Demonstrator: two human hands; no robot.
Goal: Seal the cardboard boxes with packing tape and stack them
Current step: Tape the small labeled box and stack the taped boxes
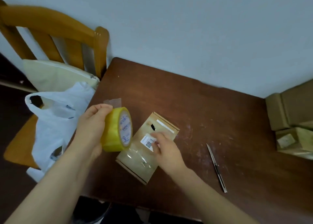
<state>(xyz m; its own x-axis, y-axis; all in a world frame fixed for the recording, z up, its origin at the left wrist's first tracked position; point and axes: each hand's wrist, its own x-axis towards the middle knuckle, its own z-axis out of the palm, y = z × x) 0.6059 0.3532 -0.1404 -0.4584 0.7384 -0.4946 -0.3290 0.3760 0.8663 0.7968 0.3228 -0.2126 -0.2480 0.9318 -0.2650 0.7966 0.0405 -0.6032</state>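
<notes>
Table: brown, scuffed.
Other boxes: piled at 3 o'clock.
Flat box: centre, touched by right hand, fingers loosely extended.
Tape roll: 9 o'clock of box, gripped by left hand, free end lifted.
Knife: 4 o'clock.
Step judged: taping; the end is to be laid on the seam.

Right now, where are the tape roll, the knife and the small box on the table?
tape roll [111,130], head view, on its yellow outer band.
knife [216,168], head view, about halfway along its length.
small box [135,156], head view, on the glossy top face.
</notes>
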